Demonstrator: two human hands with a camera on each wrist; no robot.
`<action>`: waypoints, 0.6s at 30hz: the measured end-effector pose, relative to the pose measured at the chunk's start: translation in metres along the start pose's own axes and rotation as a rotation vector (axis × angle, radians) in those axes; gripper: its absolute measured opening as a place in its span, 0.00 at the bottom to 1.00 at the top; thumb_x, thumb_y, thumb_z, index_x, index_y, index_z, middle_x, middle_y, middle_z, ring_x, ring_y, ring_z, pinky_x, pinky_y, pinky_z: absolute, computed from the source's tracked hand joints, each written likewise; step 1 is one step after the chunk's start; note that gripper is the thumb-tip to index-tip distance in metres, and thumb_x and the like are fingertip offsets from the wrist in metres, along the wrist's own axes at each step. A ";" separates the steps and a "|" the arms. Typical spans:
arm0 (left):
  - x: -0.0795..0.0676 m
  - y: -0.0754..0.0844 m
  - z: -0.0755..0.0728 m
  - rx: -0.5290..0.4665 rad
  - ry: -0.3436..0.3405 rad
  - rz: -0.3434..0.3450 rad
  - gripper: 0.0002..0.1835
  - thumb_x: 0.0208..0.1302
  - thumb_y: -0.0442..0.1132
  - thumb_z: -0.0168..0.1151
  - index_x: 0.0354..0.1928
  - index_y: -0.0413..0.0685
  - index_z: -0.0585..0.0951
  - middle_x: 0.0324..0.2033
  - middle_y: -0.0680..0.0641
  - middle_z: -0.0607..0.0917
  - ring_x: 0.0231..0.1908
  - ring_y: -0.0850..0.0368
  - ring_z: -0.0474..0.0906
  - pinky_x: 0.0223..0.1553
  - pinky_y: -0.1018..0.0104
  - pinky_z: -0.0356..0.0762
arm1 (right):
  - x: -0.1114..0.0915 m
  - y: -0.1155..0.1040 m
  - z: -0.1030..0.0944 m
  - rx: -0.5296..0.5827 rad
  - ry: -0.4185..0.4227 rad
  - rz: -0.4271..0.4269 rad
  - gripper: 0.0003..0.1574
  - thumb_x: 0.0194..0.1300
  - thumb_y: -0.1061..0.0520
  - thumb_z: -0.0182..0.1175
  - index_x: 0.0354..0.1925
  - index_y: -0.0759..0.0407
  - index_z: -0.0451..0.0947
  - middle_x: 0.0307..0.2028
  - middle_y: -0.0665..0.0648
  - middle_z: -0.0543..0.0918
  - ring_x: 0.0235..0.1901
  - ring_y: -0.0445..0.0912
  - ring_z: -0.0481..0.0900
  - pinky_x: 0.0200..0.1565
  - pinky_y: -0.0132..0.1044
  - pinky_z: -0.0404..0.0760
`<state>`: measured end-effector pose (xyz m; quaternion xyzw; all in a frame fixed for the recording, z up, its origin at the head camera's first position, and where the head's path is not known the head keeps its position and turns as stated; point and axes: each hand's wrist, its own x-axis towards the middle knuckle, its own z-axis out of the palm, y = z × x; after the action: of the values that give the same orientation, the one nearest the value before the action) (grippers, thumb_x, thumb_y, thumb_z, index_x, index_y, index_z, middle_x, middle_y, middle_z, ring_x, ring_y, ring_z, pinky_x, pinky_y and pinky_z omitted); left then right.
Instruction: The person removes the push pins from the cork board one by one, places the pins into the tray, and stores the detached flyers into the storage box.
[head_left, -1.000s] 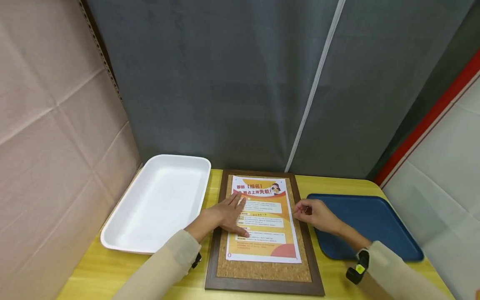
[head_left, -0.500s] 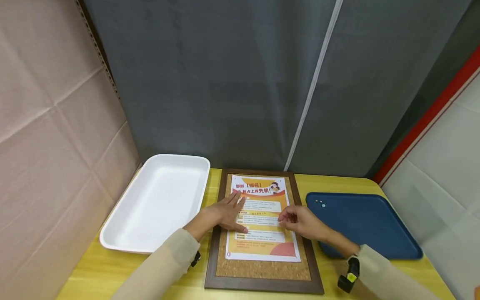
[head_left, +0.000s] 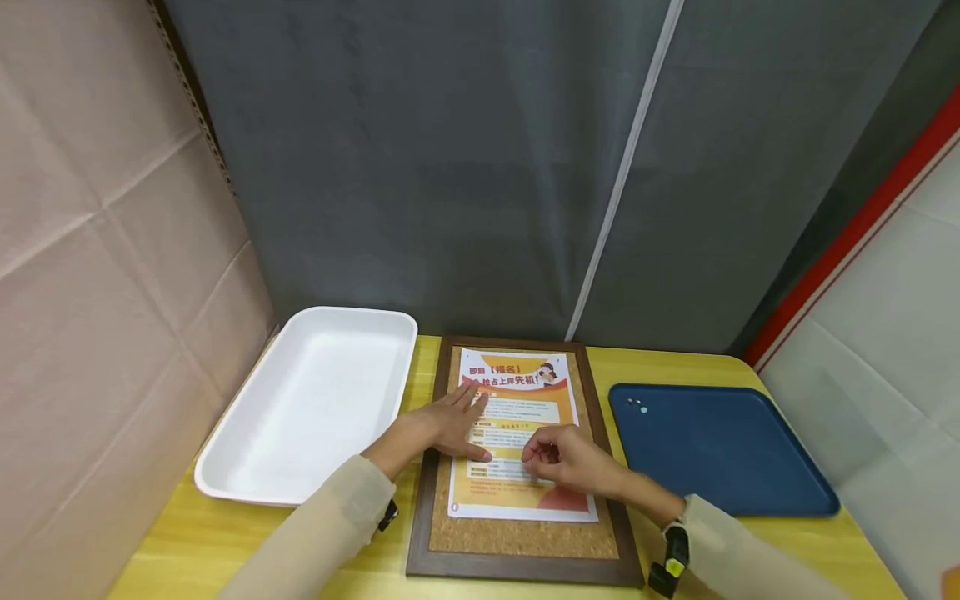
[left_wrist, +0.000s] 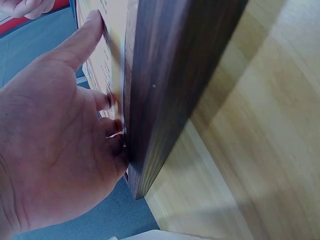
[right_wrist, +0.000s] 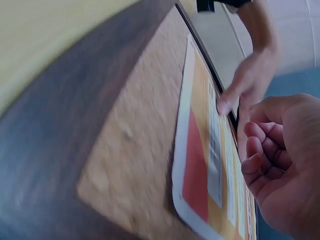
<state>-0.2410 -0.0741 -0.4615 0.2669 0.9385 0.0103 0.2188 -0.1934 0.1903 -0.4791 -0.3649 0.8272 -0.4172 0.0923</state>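
Observation:
My left hand (head_left: 450, 425) rests spread on the left side of a printed poster (head_left: 566, 417), fingers straight and thumb pointing right. The poster lies on a cork board (head_left: 525, 540) with a dark brown frame (head_left: 525, 570). In the left wrist view, the left hand's palm (left_wrist: 55, 130) sits beside the frame's edge. Over the lower middle of the poster hovers my right hand (head_left: 573, 458), fingers curled with thumb and forefinger tips together. The right wrist view shows this hand (right_wrist: 295, 160) close above the sheet; whether a small thing sits between its fingertips I cannot tell.
A white tray (head_left: 405, 375) stands left of the board. On the right lies a blue tray (head_left: 727, 458) with several tiny pieces (head_left: 637, 406) near its back left corner. The yellow wood-grain table (head_left: 180, 537) meets a grey partition (head_left: 420, 208) behind.
My right hand has moved left and toward me, from the board's right edge to over the lower middle of the poster. The left hand has stayed on the sheet.

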 end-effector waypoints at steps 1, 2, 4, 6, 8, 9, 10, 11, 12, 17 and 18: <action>0.000 0.000 -0.001 0.005 -0.002 0.004 0.59 0.69 0.74 0.58 0.87 0.48 0.46 0.86 0.42 0.39 0.85 0.47 0.33 0.82 0.54 0.47 | 0.001 -0.002 0.002 -0.003 -0.002 -0.007 0.02 0.68 0.64 0.72 0.38 0.58 0.86 0.29 0.46 0.82 0.28 0.32 0.74 0.29 0.27 0.77; -0.001 -0.001 -0.001 0.008 0.000 0.010 0.59 0.69 0.74 0.58 0.86 0.48 0.46 0.86 0.42 0.40 0.85 0.47 0.33 0.82 0.53 0.48 | 0.002 -0.004 0.005 -0.002 -0.005 -0.010 0.02 0.68 0.64 0.72 0.38 0.59 0.87 0.29 0.46 0.83 0.27 0.32 0.74 0.29 0.27 0.77; -0.002 -0.001 -0.002 0.014 0.002 0.020 0.58 0.70 0.73 0.58 0.86 0.47 0.46 0.86 0.41 0.40 0.85 0.46 0.34 0.82 0.53 0.48 | 0.004 -0.007 0.010 -0.003 -0.011 -0.017 0.02 0.67 0.64 0.72 0.38 0.61 0.87 0.29 0.46 0.83 0.27 0.31 0.74 0.29 0.27 0.77; -0.002 -0.001 -0.002 0.014 0.005 0.029 0.57 0.71 0.72 0.58 0.86 0.46 0.47 0.85 0.40 0.41 0.85 0.46 0.35 0.82 0.53 0.48 | 0.006 -0.009 0.015 -0.008 -0.017 -0.026 0.02 0.67 0.65 0.72 0.38 0.61 0.87 0.29 0.46 0.84 0.27 0.30 0.73 0.28 0.26 0.76; -0.003 -0.001 -0.002 0.004 0.008 0.034 0.57 0.71 0.71 0.58 0.86 0.45 0.48 0.85 0.39 0.41 0.85 0.45 0.36 0.82 0.53 0.48 | 0.007 -0.011 0.020 -0.016 -0.024 -0.025 0.02 0.66 0.65 0.72 0.37 0.61 0.87 0.28 0.45 0.83 0.27 0.30 0.73 0.28 0.26 0.76; -0.003 -0.001 -0.002 0.001 0.010 0.037 0.56 0.72 0.71 0.58 0.86 0.45 0.48 0.85 0.39 0.41 0.85 0.45 0.36 0.82 0.53 0.48 | 0.008 -0.012 0.023 -0.017 -0.026 -0.028 0.03 0.66 0.66 0.72 0.37 0.61 0.87 0.28 0.45 0.83 0.27 0.29 0.73 0.28 0.26 0.76; -0.003 -0.001 -0.001 -0.003 0.013 0.041 0.56 0.72 0.71 0.59 0.86 0.44 0.48 0.85 0.39 0.42 0.85 0.45 0.36 0.82 0.53 0.48 | 0.009 -0.013 0.025 -0.023 -0.029 -0.031 0.03 0.66 0.66 0.72 0.37 0.61 0.87 0.28 0.45 0.83 0.27 0.29 0.73 0.28 0.26 0.77; -0.002 -0.001 -0.001 -0.002 0.015 0.045 0.56 0.72 0.70 0.58 0.86 0.44 0.48 0.85 0.38 0.42 0.85 0.44 0.36 0.82 0.53 0.49 | 0.010 -0.013 0.028 -0.033 -0.032 -0.031 0.04 0.65 0.66 0.72 0.36 0.60 0.87 0.28 0.44 0.83 0.27 0.29 0.73 0.28 0.26 0.76; -0.002 -0.001 -0.001 -0.004 0.018 0.047 0.56 0.72 0.70 0.58 0.86 0.43 0.48 0.85 0.38 0.42 0.85 0.44 0.36 0.82 0.53 0.49 | 0.011 -0.014 0.030 -0.037 -0.035 -0.027 0.04 0.65 0.66 0.72 0.36 0.59 0.87 0.27 0.43 0.82 0.27 0.28 0.73 0.28 0.26 0.77; -0.002 -0.002 0.000 -0.004 0.022 0.048 0.55 0.73 0.70 0.58 0.86 0.43 0.49 0.85 0.38 0.42 0.85 0.44 0.37 0.82 0.54 0.49 | 0.015 -0.019 0.041 -0.021 -0.055 0.015 0.06 0.64 0.66 0.73 0.37 0.56 0.87 0.27 0.40 0.81 0.26 0.27 0.73 0.29 0.25 0.78; -0.002 -0.003 0.000 -0.006 0.022 0.048 0.55 0.73 0.70 0.58 0.86 0.43 0.48 0.85 0.38 0.42 0.85 0.44 0.37 0.82 0.54 0.48 | 0.015 -0.020 0.043 -0.015 -0.056 0.021 0.06 0.64 0.66 0.73 0.37 0.56 0.86 0.27 0.40 0.81 0.26 0.28 0.74 0.30 0.25 0.78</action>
<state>-0.2408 -0.0773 -0.4611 0.2884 0.9342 0.0214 0.2089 -0.1742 0.1455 -0.4886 -0.3685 0.8311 -0.3996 0.1172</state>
